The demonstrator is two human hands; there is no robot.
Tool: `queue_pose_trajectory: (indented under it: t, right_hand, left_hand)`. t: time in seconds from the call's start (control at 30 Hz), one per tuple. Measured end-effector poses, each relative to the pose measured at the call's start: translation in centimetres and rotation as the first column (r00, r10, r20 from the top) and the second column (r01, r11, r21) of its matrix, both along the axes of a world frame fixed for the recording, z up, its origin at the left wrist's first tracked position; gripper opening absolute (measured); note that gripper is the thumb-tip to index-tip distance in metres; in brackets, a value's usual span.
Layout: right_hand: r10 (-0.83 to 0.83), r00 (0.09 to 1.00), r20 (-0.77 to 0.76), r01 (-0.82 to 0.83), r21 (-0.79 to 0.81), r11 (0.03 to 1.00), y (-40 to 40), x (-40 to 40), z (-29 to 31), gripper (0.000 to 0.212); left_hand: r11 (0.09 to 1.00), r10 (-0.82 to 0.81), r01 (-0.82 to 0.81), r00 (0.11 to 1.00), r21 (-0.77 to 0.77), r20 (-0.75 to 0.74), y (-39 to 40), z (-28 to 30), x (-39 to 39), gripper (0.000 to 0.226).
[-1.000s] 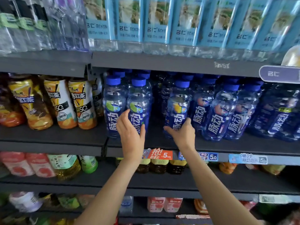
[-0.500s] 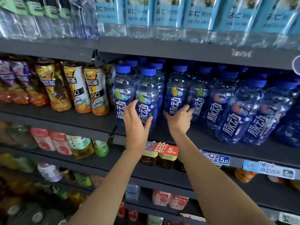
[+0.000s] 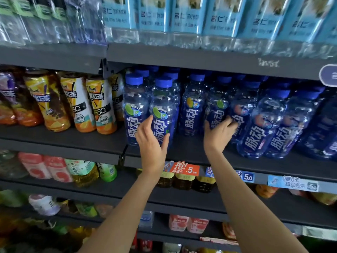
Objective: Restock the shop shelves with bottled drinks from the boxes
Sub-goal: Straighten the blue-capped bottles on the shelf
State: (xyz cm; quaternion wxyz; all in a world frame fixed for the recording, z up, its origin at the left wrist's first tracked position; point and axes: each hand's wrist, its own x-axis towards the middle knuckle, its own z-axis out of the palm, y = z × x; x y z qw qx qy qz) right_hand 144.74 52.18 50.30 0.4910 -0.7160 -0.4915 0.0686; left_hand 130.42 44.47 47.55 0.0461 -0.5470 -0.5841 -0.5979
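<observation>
- My left hand (image 3: 152, 141) wraps the lower body of a blue-capped bottle (image 3: 162, 110) with a lime-green badge, thumb on its right side and fingers round its left; the bottle stands upright at the front of the middle shelf (image 3: 191, 152).
- A second lime-badged bottle (image 3: 135, 108) stands just to the left of it, touching it.
- My right hand (image 3: 218, 134) lies against the base of another blue bottle (image 3: 218, 114), fingers spread and reaching to its right side (whether they truly curl around it I cannot tell).
- Between my two hands stands one blue bottle with a yellow badge (image 3: 192, 106), untouched.
- To the right of my right hand I count three front blue bottles with orange badges, the nearest one (image 3: 240, 114) just beside my fingertips; more dark ones further right are too blurred to count.
- That makes seven blue bottles I can count clearly in the front row, with more caps showing behind.
- On the left half of the same level stand iced tea bottles (image 3: 102, 106) with yellow and orange labels, four clear ones.
- Above, light blue labelled water bottles (image 3: 187, 17) fill the top shelf.
- A red price tag (image 3: 185, 168) hangs below my left wrist.
</observation>
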Motion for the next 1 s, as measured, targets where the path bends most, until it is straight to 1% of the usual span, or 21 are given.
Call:
queue_pose_trajectory:
  t: [0.07,0.13,0.17,0.23,0.3,0.4,0.5,0.67,0.73,0.87,1.0]
  right_hand:
    - [-0.011,0.995,0.102,0.02,-0.088,0.996,0.6,0.0,-0.1,0.069]
    - [-0.039,0.989,0.141,0.06,-0.147,0.987,1.2,-0.4,0.1,0.072]
    - [-0.062,0.99,0.128,0.083,-0.163,0.983,1.6,-0.6,0.3,0.071]
    - [-0.113,0.992,0.055,0.12,-0.159,0.98,2.3,-0.8,1.1,0.065]
    - [-0.126,0.992,-0.006,0.124,-0.146,0.981,2.7,-1.0,1.6,0.06]
    - [-0.103,0.994,-0.041,0.097,-0.136,0.986,2.5,-0.8,1.5,0.063]
    - [-0.116,0.988,-0.098,0.104,-0.118,0.988,1.9,-0.4,1.0,0.068]
    - [-0.084,0.995,-0.048,0.076,-0.138,0.988,1.6,0.1,1.3,0.072]
    - [-0.079,0.994,-0.072,0.068,-0.144,0.987,1.9,-0.3,1.7,0.07]
    - [-0.038,0.99,-0.137,0.02,-0.131,0.991,2.8,-1.1,2.2,0.061]
    - [0.041,0.996,-0.075,-0.049,-0.112,0.993,2.8,-0.2,1.7,0.062]
  left_hand:
    - [1.0,-0.01,0.01,1.0,0.004,0.007,0.0,-0.1,0.1,0.059]
    - [0.999,-0.038,0.038,0.999,-0.017,0.007,-0.2,-0.1,-0.1,0.062]
    - [0.998,-0.054,0.054,0.999,-0.038,0.004,-0.2,-0.1,-0.2,0.063]
    - [0.995,-0.072,0.071,0.997,-0.074,-0.009,-0.3,0.2,-0.5,0.062]
    - [0.994,-0.067,0.065,0.998,-0.084,-0.02,-0.2,0.5,-0.6,0.061]
    - [0.995,-0.067,0.066,0.998,-0.073,-0.013,-0.4,0.7,-0.5,0.06]
    - [0.996,-0.067,0.066,0.998,-0.054,-0.018,-0.5,0.5,-0.6,0.059]
    - [0.997,-0.065,0.065,0.998,-0.045,-0.004,-0.4,0.6,-0.5,0.059]
    - [0.995,-0.081,0.081,0.997,-0.052,0.001,-0.6,0.7,-0.4,0.059]
    - [0.995,-0.08,0.078,0.996,-0.06,-0.036,-0.4,0.7,-0.9,0.059]
    - [0.996,-0.076,0.075,0.997,-0.053,-0.006,-0.5,0.6,-0.6,0.058]
